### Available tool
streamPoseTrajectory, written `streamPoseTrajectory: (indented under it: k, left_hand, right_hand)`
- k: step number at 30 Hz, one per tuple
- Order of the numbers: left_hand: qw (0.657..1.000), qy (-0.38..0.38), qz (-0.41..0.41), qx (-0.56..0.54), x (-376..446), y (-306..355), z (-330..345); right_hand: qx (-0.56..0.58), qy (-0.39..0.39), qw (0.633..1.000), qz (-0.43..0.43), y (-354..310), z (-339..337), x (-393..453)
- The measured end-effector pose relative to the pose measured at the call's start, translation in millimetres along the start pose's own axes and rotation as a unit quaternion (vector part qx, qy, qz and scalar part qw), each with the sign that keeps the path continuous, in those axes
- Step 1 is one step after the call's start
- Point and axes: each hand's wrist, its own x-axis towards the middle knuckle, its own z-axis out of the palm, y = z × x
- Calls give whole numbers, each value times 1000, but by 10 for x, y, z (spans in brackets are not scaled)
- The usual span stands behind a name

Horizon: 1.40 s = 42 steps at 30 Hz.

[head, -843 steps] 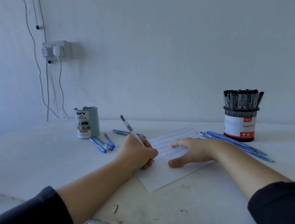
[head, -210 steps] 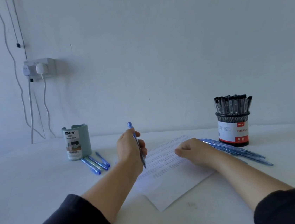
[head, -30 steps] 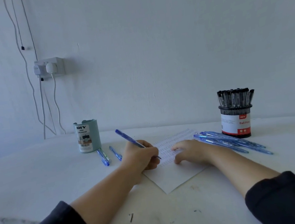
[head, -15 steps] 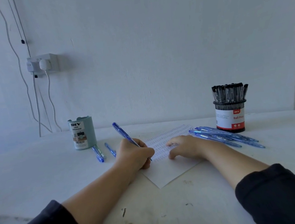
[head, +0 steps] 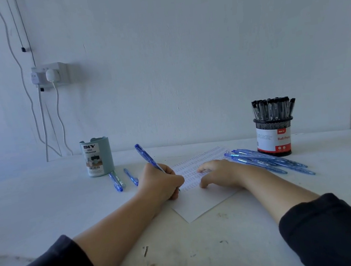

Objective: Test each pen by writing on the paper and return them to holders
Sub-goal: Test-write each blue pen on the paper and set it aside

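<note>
With the left hand [head: 160, 183] gripping the blue pen [head: 149, 158], tip on the paper [head: 202, 204], and the right hand [head: 219, 172] pressing flat on it, lifting that hand could let the sheet slide across the counter [head: 47, 208].

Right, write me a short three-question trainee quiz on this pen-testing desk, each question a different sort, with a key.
1. True or false: the left hand grips a blue pen with its tip on the paper.
2. Multiple choice: the black pens stand in A) the teal desk organizer, B) the mesh holder, C) a loose pile on the table.
3. Fill in: the right hand rests flat on the ____.

Key: 1 true; 2 B; 3 paper.
</note>
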Motion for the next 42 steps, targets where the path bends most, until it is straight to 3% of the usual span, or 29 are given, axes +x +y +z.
streamPoseTrajectory:
  k: [42]
  left_hand:
    - [1000,-3,16,16,-27,3,2]
  right_hand:
    - [-2,-2,1000,-10,-5,-6,-22]
